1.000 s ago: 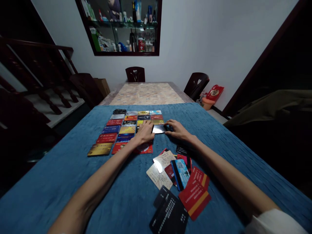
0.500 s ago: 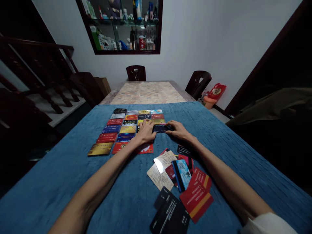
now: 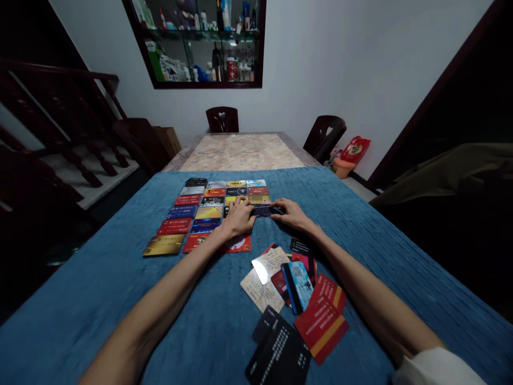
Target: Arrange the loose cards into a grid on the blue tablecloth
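Note:
A dark card (image 3: 262, 210) lies at the near end of the rightmost column of a card grid, below a gold card (image 3: 259, 199). My left hand (image 3: 240, 216) has its thumb and fingers at the card's left edge, with its palm over neighbouring cards. From the other side, my right hand (image 3: 292, 215) grips the card's right end between thumb and fingers. Left of my hands are cards in rows and columns, among them a blue card (image 3: 182, 212), a red card (image 3: 175, 226) and a gold card (image 3: 164, 245). My left forearm partly covers a red card (image 3: 240, 245).
Between my forearms lies a loose pile with a blue card (image 3: 298, 286), red cards (image 3: 323, 326), beige cards (image 3: 262, 291) and black cards (image 3: 280, 350). A blue cloth (image 3: 192, 321) covers the near table. Chairs (image 3: 222, 120) stand beyond the table.
Both hands stay at the dark card, which has barely moved. The whole view has shifted slightly; the other cards lie as before.

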Demonstrator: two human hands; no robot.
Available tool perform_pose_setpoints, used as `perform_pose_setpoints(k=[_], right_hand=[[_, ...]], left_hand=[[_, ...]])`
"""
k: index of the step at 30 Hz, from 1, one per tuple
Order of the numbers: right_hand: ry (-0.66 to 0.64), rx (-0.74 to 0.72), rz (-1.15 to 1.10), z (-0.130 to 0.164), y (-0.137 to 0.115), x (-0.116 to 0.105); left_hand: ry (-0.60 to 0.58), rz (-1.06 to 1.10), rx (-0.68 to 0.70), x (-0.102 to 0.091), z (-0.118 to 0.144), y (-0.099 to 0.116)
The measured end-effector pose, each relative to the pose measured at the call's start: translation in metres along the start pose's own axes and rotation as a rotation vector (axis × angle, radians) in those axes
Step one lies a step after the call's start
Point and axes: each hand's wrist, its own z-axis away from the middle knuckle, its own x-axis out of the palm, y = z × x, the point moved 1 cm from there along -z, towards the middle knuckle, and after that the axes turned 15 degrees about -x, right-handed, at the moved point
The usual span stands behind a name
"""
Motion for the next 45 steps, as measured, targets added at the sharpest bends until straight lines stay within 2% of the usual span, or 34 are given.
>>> perform_pose_setpoints(k=[16,23,33,41,45], right_hand=[[0.004,-0.016,0.069,0.003,-0.003,0.003],[-0.023,-0.049,0.075,0.002,-0.011,-0.004],[-0.016,-0.094,0.086,-0.002,-0.03,-0.026],[-0.082,-0.107,0.14,0.038,-0.051,-0.047],[-0.105,-0.094,0.182,0.062,-0.057,-0.057]], left_hand=[[0.032,-0.037,0.021,0.003,0.003,0.004],[0.046,-0.019,0.027,0.0,0.002,0.005],[0.046,0.039,0.142,-0.016,0.014,0.031],[-0.021,0.145,0.331,-0.021,0.032,0.06],[-0.078,0.14,0.378,-0.018,0.041,0.072]])
